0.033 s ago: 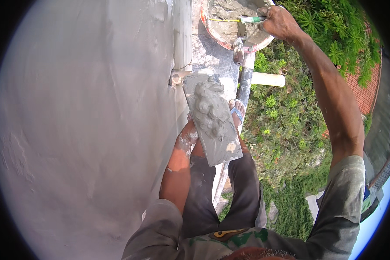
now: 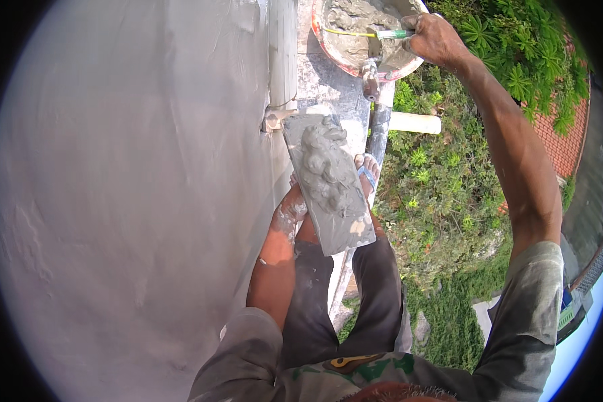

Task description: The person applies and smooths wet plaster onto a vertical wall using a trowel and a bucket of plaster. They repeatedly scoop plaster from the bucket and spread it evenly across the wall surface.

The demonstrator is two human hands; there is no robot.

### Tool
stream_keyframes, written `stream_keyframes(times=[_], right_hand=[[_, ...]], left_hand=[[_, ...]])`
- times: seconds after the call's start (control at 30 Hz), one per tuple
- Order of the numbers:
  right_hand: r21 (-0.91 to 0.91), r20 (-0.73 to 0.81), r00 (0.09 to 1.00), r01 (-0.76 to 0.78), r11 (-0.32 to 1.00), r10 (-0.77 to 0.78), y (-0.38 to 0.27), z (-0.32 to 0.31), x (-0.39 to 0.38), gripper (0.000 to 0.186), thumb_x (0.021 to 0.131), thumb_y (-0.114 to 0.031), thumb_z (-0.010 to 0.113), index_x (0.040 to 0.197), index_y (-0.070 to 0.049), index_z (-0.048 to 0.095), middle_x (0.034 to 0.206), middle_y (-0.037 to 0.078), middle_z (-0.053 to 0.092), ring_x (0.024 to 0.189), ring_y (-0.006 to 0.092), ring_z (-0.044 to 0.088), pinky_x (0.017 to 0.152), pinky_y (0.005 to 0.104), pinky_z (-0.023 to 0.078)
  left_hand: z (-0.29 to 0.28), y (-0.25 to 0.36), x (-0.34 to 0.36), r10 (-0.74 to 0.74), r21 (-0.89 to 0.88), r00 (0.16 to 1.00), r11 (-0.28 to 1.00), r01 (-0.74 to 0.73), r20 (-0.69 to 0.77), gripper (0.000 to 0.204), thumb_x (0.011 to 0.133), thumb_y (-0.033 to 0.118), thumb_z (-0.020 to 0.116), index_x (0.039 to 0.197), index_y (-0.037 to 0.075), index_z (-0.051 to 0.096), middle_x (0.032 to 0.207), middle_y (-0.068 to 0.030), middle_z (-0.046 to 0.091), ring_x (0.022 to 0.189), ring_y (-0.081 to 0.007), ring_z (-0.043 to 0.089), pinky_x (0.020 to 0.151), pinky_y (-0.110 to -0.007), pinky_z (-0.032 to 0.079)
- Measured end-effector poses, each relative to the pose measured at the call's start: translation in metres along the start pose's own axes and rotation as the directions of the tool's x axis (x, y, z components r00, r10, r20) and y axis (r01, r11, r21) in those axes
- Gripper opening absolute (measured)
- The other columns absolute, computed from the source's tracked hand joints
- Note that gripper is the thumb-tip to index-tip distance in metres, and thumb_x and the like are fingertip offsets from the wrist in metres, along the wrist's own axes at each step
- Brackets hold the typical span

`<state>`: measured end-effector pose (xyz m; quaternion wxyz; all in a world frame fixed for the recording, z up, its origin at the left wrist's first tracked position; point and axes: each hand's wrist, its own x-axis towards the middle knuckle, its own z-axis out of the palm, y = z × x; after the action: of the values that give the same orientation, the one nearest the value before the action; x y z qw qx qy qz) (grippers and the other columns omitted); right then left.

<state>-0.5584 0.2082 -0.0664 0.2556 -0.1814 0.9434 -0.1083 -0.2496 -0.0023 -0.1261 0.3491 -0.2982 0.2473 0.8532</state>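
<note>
- The right hand is closed around the handle of a green-and-white-handled tool, a thin yellow length of which reaches leftward over the bucket.
- That bucket, reddish at the rim, stands at the top of the view with lumpy grey mortar inside.
- The left hand is at the left edge of the board and goes underneath it; its fingers are hidden, so how they are closed I cannot tell.
- The board is in front of the person's legs, slanted slightly, with a heaped grey mound along its middle (some is smeared toward the near end).
- A second tool's worn handle juts over the near side of the bucket.
- A broad grey wall fills the left side.
- One foot, blue-strapped, shows just beside the board.
- Greenery spreads on the right.
</note>
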Motion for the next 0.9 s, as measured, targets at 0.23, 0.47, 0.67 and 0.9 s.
stream_keyframes(times=[0.23,0.47,0.67,0.9], right_hand=[[-0.131,-0.092,0.983,0.149,0.98,-0.161,0.019,0.053,-0.045,0.036,0.074,-0.014,0.059,0.11,-0.008,0.064,0.097,0.021,0.065,0.096,0.0344,0.062,0.09,0.0417,0.048],[-0.032,-0.419,0.891,0.178,0.984,-0.175,0.037,0.063,-0.067,0.054,0.075,-0.003,0.061,0.127,-0.014,0.053,0.129,0.012,0.053,0.126,0.0305,0.044,0.108,0.0412,0.035],[0.288,-0.513,0.811,-0.146,0.947,0.281,0.034,0.058,-0.112,0.049,0.077,-0.001,0.059,0.125,-0.007,0.05,0.125,0.015,0.053,0.121,0.0298,0.047,0.103,0.0401,0.04],[0.755,0.651,0.74,-0.654,-0.045,0.167,-0.031,0.177,-0.213,0.036,0.08,-0.012,0.068,0.114,-0.006,0.06,0.102,0.005,0.065,0.089,0.0134,0.06,0.083,0.0264,0.046]], left_hand=[[0.01,0.002,0.006,0.011,0.039,0.998,0.999,-0.014,0.066,0.05,0.082,0.011,0.063,0.129,0.002,0.047,0.122,-0.0135,0.056,0.108,-0.0253,0.057,0.092,-0.04,0.045],[-0.003,0.003,-0.006,0.024,0.043,1.0,0.999,-0.024,-0.005,0.051,0.082,0.011,0.063,0.13,0.002,0.047,0.122,-0.0135,0.056,0.108,-0.0254,0.057,0.093,-0.04,0.044],[-0.013,0.001,-0.018,0.037,0.017,0.997,0.999,-0.036,-0.07,0.051,0.082,0.011,0.063,0.13,0.002,0.047,0.122,-0.0135,0.056,0.109,-0.0254,0.056,0.094,-0.04,0.044],[-0.021,0.006,-0.032,0.065,0.026,0.992,0.998,-0.063,-0.105,0.051,0.082,0.012,0.063,0.13,0.002,0.047,0.123,-0.0136,0.056,0.109,-0.0255,0.056,0.094,-0.04,0.043]])
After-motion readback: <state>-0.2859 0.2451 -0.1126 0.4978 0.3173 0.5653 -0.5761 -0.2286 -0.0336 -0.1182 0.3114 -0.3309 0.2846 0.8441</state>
